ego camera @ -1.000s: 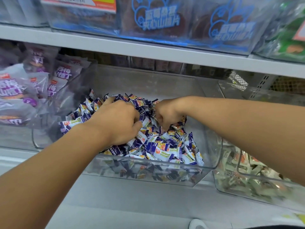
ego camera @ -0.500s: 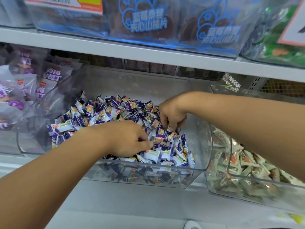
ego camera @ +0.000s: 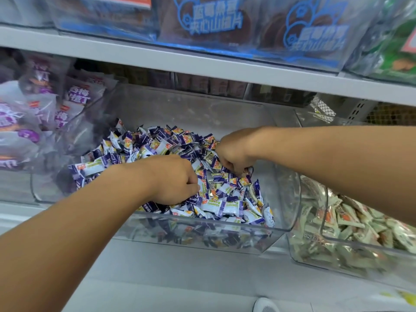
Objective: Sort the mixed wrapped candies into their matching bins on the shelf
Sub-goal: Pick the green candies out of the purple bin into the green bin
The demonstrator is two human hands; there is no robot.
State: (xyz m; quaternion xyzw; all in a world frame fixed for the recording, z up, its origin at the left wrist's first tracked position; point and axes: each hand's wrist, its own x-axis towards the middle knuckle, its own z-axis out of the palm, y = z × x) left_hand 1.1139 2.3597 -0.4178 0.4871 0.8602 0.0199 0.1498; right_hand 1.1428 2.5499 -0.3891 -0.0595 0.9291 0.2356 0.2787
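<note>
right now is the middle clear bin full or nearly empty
Neither: partly filled. The clear bin holds a heap of purple-and-white candies below its walls, with the bare floor showing at the back.

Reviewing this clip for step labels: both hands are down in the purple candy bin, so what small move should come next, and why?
Probably lift the right hand out toward the clear bin of pale green candies beside it. Its fingers are curled down into the purple candies, near a paler wrapper that may be a stray. The left hand rests on the pile.
</note>
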